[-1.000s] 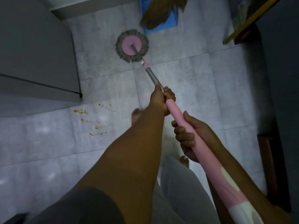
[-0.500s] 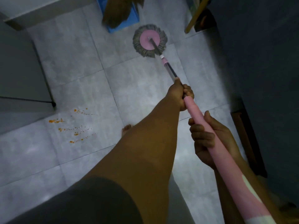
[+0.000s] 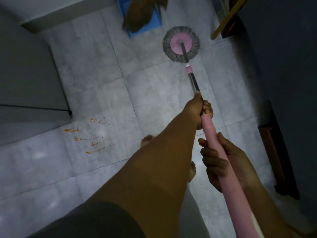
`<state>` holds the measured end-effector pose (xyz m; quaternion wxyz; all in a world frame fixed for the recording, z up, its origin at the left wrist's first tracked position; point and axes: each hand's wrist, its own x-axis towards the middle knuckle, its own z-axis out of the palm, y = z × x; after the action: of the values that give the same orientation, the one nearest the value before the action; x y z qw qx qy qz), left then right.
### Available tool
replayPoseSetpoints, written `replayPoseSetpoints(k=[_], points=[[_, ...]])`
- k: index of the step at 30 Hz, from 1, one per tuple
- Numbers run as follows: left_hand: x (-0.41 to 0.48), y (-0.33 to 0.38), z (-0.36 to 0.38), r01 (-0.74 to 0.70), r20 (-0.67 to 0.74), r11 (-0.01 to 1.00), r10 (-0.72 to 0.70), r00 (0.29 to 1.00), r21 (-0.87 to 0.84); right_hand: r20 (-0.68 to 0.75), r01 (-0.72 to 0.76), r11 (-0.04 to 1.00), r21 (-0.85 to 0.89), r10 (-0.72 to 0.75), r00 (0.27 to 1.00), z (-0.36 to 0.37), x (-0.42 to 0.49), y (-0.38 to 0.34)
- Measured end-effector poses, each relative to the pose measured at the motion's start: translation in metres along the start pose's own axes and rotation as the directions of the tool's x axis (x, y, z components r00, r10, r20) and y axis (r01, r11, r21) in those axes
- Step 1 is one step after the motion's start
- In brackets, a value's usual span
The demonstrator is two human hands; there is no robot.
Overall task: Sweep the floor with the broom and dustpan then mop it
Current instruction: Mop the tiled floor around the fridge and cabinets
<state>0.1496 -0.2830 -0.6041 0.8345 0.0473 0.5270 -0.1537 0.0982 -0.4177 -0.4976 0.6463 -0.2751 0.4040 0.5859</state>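
Left hand (image 3: 199,109) grips the mop handle (image 3: 193,79) at its metal section; right hand (image 3: 223,162) clamps the pink sleeve nearer the body (hands apart). Mop head (image 3: 181,43) rests on the floor (image 3: 96,69), now swung from left to right of the blue dustpan (image 3: 151,25).

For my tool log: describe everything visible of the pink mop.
The round-headed pink mop has a pink plastic-looking disc ringed by grey string fringe, flat on the grey tiled floor. A dark metal shaft rises from its centre into a pink sleeve, slanting toward the camera. The left hand grips where metal meets pink; the right hand grips the sleeve farther back.
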Motion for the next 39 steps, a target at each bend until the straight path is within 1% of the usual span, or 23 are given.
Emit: replayPoseSetpoints(k=[5, 9, 13, 17, 20, 23, 27, 32, 35, 39], points=[[-0.018, 0.009, -0.018, -0.034, 0.039, 0.993, 0.039, 0.998, -0.116, -0.054, -0.051, 0.992, -0.119, 0.045, 0.997, 0.017, -0.001, 0.007], [-0.034, 0.007, -0.051, -0.069, 0.062, 0.970, 0.085, 0.994, -0.233, -0.063, -0.114, 0.967, -0.229, 0.102, 0.993, 0.019, 0.002, 0.026], [-0.056, 0.002, -0.092, -0.153, 0.016, 0.920, 0.170, 0.985, -0.361, -0.053, -0.211, 0.922, -0.324, 0.206, 0.977, 0.018, 0.007, 0.048], [-0.077, -0.006, -0.140, -0.253, -0.053, 0.849, 0.259, 0.964, -0.464, -0.079, -0.318, 0.844, -0.432, 0.316, 0.946, 0.018, 0.016, 0.072], [-0.093, -0.006, -0.180, -0.309, -0.104, 0.790, 0.300, 0.948, -0.530, -0.118, -0.395, 0.770, -0.502, 0.392, 0.912, 0.023, 0.029, 0.093], [-0.104, 0.002, -0.215, -0.338, -0.138, 0.745, 0.318, 0.938, -0.575, -0.147, -0.425, 0.703, -0.570, 0.422, 0.895, 0.032, 0.048, 0.115], [-0.107, 0.036, -0.243, -0.360, -0.154, 0.723, 0.337, 0.929, -0.590, -0.146, -0.440, 0.676, -0.591, 0.446, 0.883, 0.054, 0.084, 0.130], [-0.112, 0.104, -0.266, -0.396, -0.165, 0.694, 0.376, 0.912, -0.601, -0.155, -0.432, 0.637, -0.638, 0.444, 0.883, 0.108, 0.136, 0.140], [-0.116, 0.143, -0.277, -0.403, -0.165, 0.674, 0.390, 0.906, -0.619, -0.142, -0.418, 0.636, -0.649, 0.439, 0.887, 0.140, 0.164, 0.145], [-0.121, 0.177, -0.285, -0.430, -0.182, 0.660, 0.411, 0.893, -0.616, -0.119, -0.396, 0.637, -0.662, 0.432, 0.894, 0.166, 0.188, 0.149]])
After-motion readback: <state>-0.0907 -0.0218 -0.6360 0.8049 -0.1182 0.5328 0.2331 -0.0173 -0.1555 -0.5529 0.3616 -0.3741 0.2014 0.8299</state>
